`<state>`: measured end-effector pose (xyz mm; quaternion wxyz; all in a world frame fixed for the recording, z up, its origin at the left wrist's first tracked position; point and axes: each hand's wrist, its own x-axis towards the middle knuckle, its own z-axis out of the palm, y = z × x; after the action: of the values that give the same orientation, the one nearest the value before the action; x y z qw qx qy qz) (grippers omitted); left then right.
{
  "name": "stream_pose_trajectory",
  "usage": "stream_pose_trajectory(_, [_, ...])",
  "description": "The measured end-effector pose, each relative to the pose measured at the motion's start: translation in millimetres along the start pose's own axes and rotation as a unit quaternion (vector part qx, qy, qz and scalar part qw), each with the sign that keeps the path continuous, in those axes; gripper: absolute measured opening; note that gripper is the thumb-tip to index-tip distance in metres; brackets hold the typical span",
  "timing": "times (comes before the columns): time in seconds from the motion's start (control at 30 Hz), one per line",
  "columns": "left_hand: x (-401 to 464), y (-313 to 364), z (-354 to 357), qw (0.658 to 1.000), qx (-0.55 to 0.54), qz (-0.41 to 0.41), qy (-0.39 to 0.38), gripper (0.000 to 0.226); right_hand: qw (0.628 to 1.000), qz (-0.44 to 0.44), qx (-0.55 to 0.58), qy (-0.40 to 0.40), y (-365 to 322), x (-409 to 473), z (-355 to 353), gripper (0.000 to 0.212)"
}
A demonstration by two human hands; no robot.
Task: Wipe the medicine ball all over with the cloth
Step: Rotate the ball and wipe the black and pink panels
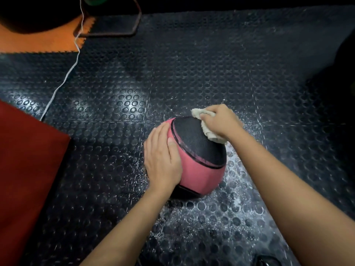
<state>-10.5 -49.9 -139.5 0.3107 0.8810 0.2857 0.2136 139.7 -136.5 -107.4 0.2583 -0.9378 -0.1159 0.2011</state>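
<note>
The medicine ball [199,156] sits on the studded floor mat [211,64]; the left hand [161,156] lies flat against its pink side while the right hand [219,121] holds the bunched cloth [206,127] in its grip at the far upper edge. Wiping well likely means steady pressure and turning the ball to reach hidden faces, with open mat all round for rolling

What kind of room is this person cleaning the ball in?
Most likely a gym or home workout space. The floor is dark rubber matting with raised round studs, an orange interlocking foam mat lies at the far left, and the thing being wiped is a pink and black medicine ball.
</note>
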Motion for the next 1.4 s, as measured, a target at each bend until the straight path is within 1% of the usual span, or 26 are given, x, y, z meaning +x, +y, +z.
stream_pose_trajectory(0.07, [13,6,0,1.000,0.017,-0.010,-0.022,0.055,1.000,-0.003,-0.013,0.008,1,5,1,0.020])
stream_pose_trajectory(0.17, [39,17,0,0.994,0.037,-0.044,-0.097,0.046,1.000,-0.009,0.002,0.002,-1,9,2,0.020])
stream_pose_trajectory(0.23, [49,25,7,0.984,0.093,-0.059,-0.142,0.046,1.000,-0.003,-0.009,-0.003,-2,14,3,0.021])
stream_pose_trajectory(0.27, [48,27,12,0.980,0.119,-0.057,-0.148,0.047,1.000,0.010,-0.014,0.000,-3,15,3,0.022])
stream_pose_trajectory(0.33, [48,27,17,0.981,0.132,-0.049,-0.131,0.046,0.998,0.028,-0.046,0.044,-8,9,5,0.028])
stream_pose_trajectory(0.37, [49,24,16,0.984,0.124,-0.050,-0.121,0.046,0.994,0.011,-0.075,0.079,-10,-3,8,0.030])
stream_pose_trajectory(0.43, [52,16,10,0.987,0.102,-0.058,-0.110,0.044,0.980,-0.090,-0.102,0.145,-11,-39,19,0.031])
stream_pose_trajectory(0.47, [53,13,7,0.988,0.087,-0.061,-0.110,0.044,0.974,-0.133,-0.088,0.162,-6,-54,26,0.030])
stream_pose_trajectory(0.5, [51,12,3,0.989,0.074,-0.064,-0.111,0.046,0.975,-0.136,-0.067,0.164,2,-59,28,0.030])
stream_pose_trajectory(0.53, [47,12,-2,0.990,0.067,-0.065,-0.110,0.050,0.984,-0.091,-0.023,0.151,9,-53,27,0.029])
stream_pose_trajectory(0.57, [40,13,-6,0.990,0.065,-0.065,-0.106,0.054,0.991,-0.011,0.047,0.122,16,-42,24,0.028])
stream_pose_trajectory(0.6, [32,13,-7,0.991,0.063,-0.065,-0.098,0.057,0.987,0.063,0.113,0.095,19,-34,21,0.025])
stream_pose_trajectory(0.63, [27,12,-8,0.992,0.062,-0.064,-0.086,0.057,0.981,0.098,0.138,0.090,19,-30,18,0.023])
stream_pose_trajectory(0.67, [25,12,-6,0.993,0.065,-0.064,-0.078,0.056,0.982,0.092,0.130,0.100,14,-34,18,0.022])
stream_pose_trajectory(0.73, [31,8,-10,0.992,0.072,-0.070,-0.074,0.054,0.988,-0.019,0.062,0.140,-6,-60,30,0.025])
stream_pose_trajectory(0.8, [35,-2,-15,0.993,0.049,-0.075,-0.081,0.060,0.973,-0.141,0.028,0.179,-17,-90,43,0.027])
stream_pose_trajectory(0.83, [34,-8,-18,0.994,0.033,-0.067,-0.082,0.063,0.968,-0.162,0.022,0.190,-14,-94,49,0.027])
stream_pose_trajectory(0.87, [31,-13,-20,0.995,0.020,-0.057,-0.077,0.065,0.970,-0.140,0.037,0.196,-8,-89,49,0.028])
stream_pose_trajectory(0.9, [27,-16,-21,0.996,0.013,-0.049,-0.070,0.066,0.975,-0.082,0.071,0.196,0,-78,50,0.027])
stream_pose_trajectory(0.97, [23,-19,-23,0.997,0.009,-0.047,-0.062,0.062,0.973,0.035,0.158,0.166,12,-56,48,0.027])
stream_pose_trajectory(1.0, [25,-19,-23,0.997,0.008,-0.047,-0.067,0.059,0.969,0.068,0.183,0.152,15,-48,49,0.026])
stream_pose_trajectory(1.13, [42,-13,-24,0.991,0.042,-0.024,-0.124,0.059,0.968,0.075,0.186,0.148,22,-44,54,0.026])
stream_pose_trajectory(1.23, [44,-2,-12,0.984,0.096,-0.072,-0.129,0.051,0.979,0.049,0.132,0.150,23,-61,49,0.031])
stream_pose_trajectory(1.27, [43,1,-9,0.984,0.111,-0.079,-0.115,0.050,0.981,0.016,0.115,0.158,21,-71,47,0.032])
stream_pose_trajectory(1.33, [42,0,-9,0.987,0.106,-0.078,-0.097,0.049,0.978,-0.092,0.068,0.177,15,-95,49,0.034])
stream_pose_trajectory(1.4, [42,-6,-14,0.988,0.096,-0.059,-0.105,0.057,0.971,-0.162,0.028,0.176,15,-98,52,0.034])
